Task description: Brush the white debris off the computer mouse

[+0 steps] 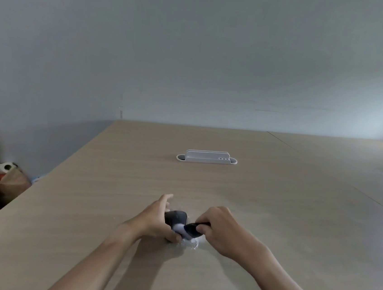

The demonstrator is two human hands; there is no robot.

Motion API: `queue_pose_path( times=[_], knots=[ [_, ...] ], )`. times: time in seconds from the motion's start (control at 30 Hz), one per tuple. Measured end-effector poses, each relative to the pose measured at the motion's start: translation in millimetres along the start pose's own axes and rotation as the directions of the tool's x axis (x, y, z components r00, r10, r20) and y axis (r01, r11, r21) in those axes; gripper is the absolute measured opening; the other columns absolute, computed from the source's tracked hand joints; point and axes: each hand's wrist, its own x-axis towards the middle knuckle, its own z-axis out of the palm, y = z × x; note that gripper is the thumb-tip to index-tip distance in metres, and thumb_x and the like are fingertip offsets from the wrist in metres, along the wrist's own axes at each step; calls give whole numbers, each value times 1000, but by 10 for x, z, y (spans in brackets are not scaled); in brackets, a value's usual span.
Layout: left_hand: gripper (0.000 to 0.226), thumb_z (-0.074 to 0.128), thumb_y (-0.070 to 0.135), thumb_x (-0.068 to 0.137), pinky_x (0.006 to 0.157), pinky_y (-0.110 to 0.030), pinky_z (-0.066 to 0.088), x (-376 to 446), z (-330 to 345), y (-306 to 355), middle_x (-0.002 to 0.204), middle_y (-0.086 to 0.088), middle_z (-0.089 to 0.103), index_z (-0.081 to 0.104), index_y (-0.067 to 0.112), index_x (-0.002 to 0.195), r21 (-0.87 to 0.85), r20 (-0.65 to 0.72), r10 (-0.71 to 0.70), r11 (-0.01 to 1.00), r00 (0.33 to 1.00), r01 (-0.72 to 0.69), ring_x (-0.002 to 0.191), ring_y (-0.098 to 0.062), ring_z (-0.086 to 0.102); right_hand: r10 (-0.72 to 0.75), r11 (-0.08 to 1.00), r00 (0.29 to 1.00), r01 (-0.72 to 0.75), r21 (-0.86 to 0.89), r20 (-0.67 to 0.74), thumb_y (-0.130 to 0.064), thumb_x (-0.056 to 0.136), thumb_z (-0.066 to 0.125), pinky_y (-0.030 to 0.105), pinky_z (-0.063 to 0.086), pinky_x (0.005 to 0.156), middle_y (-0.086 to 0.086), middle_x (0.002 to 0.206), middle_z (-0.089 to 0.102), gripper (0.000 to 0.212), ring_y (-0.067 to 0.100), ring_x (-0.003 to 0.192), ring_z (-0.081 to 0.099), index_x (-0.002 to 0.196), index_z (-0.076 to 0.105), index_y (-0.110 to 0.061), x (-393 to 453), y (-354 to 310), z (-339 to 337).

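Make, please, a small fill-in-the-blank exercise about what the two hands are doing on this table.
1. The left hand steadies the dark computer ____.
2. The right hand holds a small brush with ____ bristles against the mouse.
3. White debris lies on the ____ just below the brush.
4. Farther back on the table stands a ____ plastic holder.

Missing words: mouse; white; table; white

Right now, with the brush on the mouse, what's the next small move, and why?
Probably another short stroke toward the near-right: the left hand steadies the mouse, the right hand has the brush at its near end, and white debris already lies on the table there.
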Motion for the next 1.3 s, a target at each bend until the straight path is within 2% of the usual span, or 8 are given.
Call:
queue_pose_path(
  times=[0.13,0.23,0.4,0.6,0.8,0.93,1.2,1.3],
  knots=[
    [128,83,41,37,97,-22,40,-61,53,-39,143,-8,39,22,22,148,-58,-43,41,997,998,-43,127,-12,46,74,997,988,-69,39,-139,-8,81,49,30,22,50,18,58,38,22,21,56,28,61,43,2,-27,64,-149],
    [112,82,42,45,101,-23,38,-138,127,-85,139,-2,45,31,25,143,-71,-91,77,994,993,-83,130,-9,44,179,983,953,-180,22,-246,-4,76,43,33,22,49,8,53,31,21,25,53,28,56,35,-4,29,223,-59],
    [90,71,47,55,109,-35,34,-193,294,-115,132,9,52,35,37,137,6,-207,92,996,974,-93,126,-11,47,293,953,917,-303,3,-269,-2,82,41,35,35,59,7,76,43,20,31,64,46,64,43,-10,56,184,183],
    [88,62,49,57,103,-32,23,-203,340,-76,133,12,51,33,35,139,87,-267,102,993,958,-81,130,-13,40,337,925,919,-364,-111,-206,1,78,44,29,32,71,12,101,59,20,31,76,50,89,60,-5,68,-35,273],
    [87,57,55,57,103,-29,21,-231,361,-75,132,15,49,34,33,138,120,-295,123,989,947,-91,129,-11,39,409,899,886,-432,-68,-220,-1,80,46,29,33,68,8,84,52,19,31,86,60,70,39,-16,51,-45,264],
    [84,57,56,58,102,-29,22,-229,368,-75,130,14,51,35,34,136,129,-299,131,987,945,-96,128,-12,40,365,922,909,-383,-58,-202,-4,84,53,32,35,68,12,91,62,28,33,91,61,68,35,-19,-3,-68,298],
    [88,57,63,56,106,-35,27,-205,341,-70,132,13,49,35,36,137,149,-245,133,984,960,-98,127,-13,40,371,921,923,-380,-87,-102,-29,85,60,33,39,71,2,81,55,27,30,90,63,70,39,-20,-68,-180,195],
    [73,53,61,68,109,-37,31,-149,238,-100,134,12,48,40,34,135,34,-310,119,993,943,-115,126,-12,42,412,907,883,-422,7,-223,-46,85,58,35,47,80,5,100,66,34,31,101,63,97,62,-16,-137,-183,-46]
  ],
)
